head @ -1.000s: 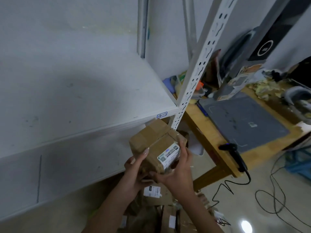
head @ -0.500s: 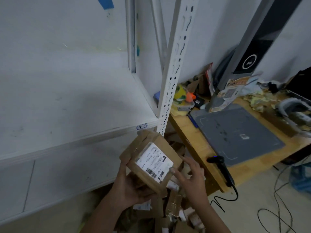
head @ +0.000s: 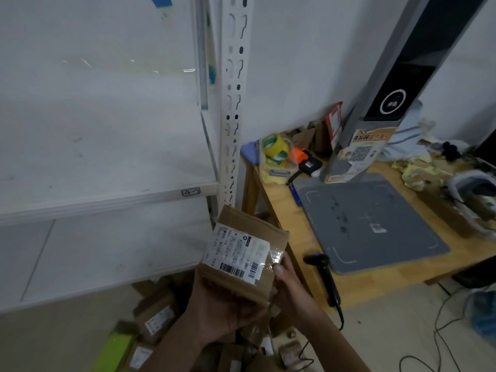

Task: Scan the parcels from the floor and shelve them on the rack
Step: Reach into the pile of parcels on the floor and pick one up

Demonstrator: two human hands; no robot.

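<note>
I hold one parcel in two hands. My left hand cups it from beneath, fingers curled up round the near edge. My right hand pinches the right edge, thumb on top beside a patch of clear tape; the fingers beneath are hidden. The parcel hangs in the air in front of the foot of the rack's one white slotted post, lower than the tagged shelf edge, above the heap on the floor and just left of the table corner.

It is a flat brown cardboard box, tilted, with its top face towards me. That face carries one white label with small print too fine to read and two black barcodes along its near edge.

The rack shows two white shelves, and the upper one bears one small handwritten tag. In the floor heap I count at least three brown labelled parcels and one green packet; the rest blur together.

On the wooden table lie one grey mat and one black handheld scanner, which overhangs the near edge with its cord running down to the floor.
</note>
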